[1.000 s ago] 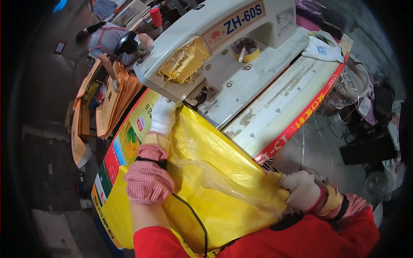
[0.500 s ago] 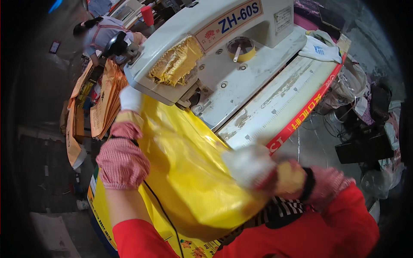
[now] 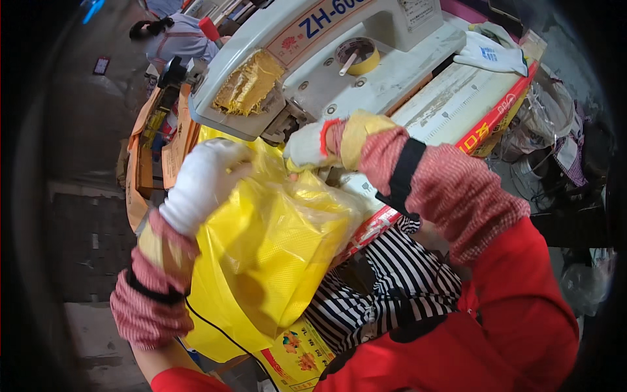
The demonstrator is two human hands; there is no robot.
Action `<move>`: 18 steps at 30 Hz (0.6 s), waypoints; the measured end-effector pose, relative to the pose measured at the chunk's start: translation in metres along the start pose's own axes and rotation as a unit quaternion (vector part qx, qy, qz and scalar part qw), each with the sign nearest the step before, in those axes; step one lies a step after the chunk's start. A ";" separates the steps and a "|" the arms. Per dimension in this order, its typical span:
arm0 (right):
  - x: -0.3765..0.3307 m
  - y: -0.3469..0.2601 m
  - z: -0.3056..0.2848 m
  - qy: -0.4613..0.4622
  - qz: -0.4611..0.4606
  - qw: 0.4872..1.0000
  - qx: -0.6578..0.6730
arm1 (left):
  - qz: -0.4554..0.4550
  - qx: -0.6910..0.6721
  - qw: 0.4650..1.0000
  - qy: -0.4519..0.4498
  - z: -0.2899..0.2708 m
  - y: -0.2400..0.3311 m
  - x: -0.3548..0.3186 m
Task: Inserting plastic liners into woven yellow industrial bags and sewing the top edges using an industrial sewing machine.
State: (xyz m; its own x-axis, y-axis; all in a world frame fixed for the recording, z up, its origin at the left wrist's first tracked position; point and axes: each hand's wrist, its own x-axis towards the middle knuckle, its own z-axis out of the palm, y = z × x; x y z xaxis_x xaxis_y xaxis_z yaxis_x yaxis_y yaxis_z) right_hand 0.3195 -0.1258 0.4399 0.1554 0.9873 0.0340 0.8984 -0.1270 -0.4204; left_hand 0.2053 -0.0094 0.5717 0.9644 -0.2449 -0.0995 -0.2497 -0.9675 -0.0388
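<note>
A yellow woven plastic sack with a clear, film-like layer at its top hangs in front of a large grey sewing machine. My left hand, in a white glove, is closed on the sack's upper left part. My right hand, also gloved, has its fingers closed on the sack's top edge beside the sewing head. The right fingertips are partly hidden by the sack. Yellow frayed cloth is stuck on the machine's front.
A tape roll and a white glove lie on the machine bed and table. Orange sacks stack at the left; a person bends beyond them. Black cable runs across the sack. Plastic bags clutter the right.
My right hand has moved up and left to the sack's top edge near the sewing head. My left hand has come down and nearer. The sack's top is now bunched between the hands.
</note>
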 end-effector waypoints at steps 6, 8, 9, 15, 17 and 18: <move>0.043 0.039 0.029 -0.004 -0.163 0.986 -0.044 | 0.206 0.039 0.978 -0.009 -0.016 0.132 0.004; 0.045 0.046 0.037 0.004 -0.145 0.989 -0.037 | 0.237 0.045 0.970 0.002 0.002 0.145 -0.005; 0.056 0.045 0.032 0.006 -0.130 0.991 -0.034 | 0.243 0.048 0.969 -0.004 0.010 0.148 -0.007; 0.078 0.049 0.053 0.007 -0.049 0.999 -0.014 | 0.260 0.112 0.934 -0.216 0.006 0.170 -0.015; 0.080 0.057 0.064 0.003 -0.022 1.000 -0.006 | 0.079 0.079 0.865 -0.490 -0.021 0.182 -0.014; 0.086 0.058 0.064 0.002 -0.010 1.000 -0.002 | 0.263 0.016 0.902 -0.341 -0.042 0.171 -0.014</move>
State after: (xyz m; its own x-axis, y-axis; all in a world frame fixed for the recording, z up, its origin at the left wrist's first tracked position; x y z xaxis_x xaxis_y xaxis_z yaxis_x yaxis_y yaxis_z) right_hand 0.3587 -0.0420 0.3609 0.1395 0.9892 0.0459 0.9033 -0.1081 -0.4152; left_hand 0.1527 -0.1743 0.6079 0.4367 -0.5646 -0.7004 -0.6713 -0.7228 0.1641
